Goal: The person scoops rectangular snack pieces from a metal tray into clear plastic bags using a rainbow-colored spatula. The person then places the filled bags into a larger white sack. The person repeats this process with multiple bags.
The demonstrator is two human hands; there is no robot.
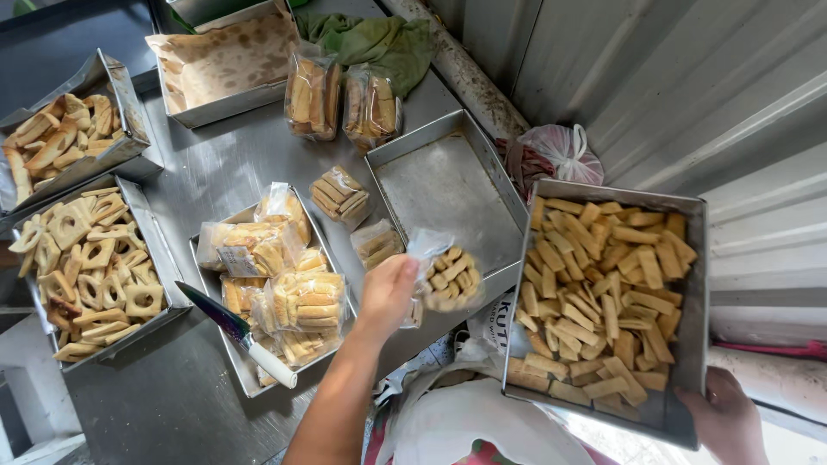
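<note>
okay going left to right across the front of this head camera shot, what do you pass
Tray of square ring biscuits → knife → tray of bagged biscuits → left hand holding a clear bag of biscuits → tray of stick biscuits → right hand.

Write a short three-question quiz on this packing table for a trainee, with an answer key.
1. True or false: the left hand holds a clear bag of biscuits.
2. What does the right hand grip?
A. the knife
B. a corner of the metal tray of stick biscuits
C. the green cloth
3. Fill in: the white-handled knife rests across the edge of the tray of ____ biscuits.

Key
1. True.
2. B: it grips the near corner of the tray of stick biscuits; the green cloth lies at the far side of the table.
3. Bagged: that tray holds filled clear bags.
</note>
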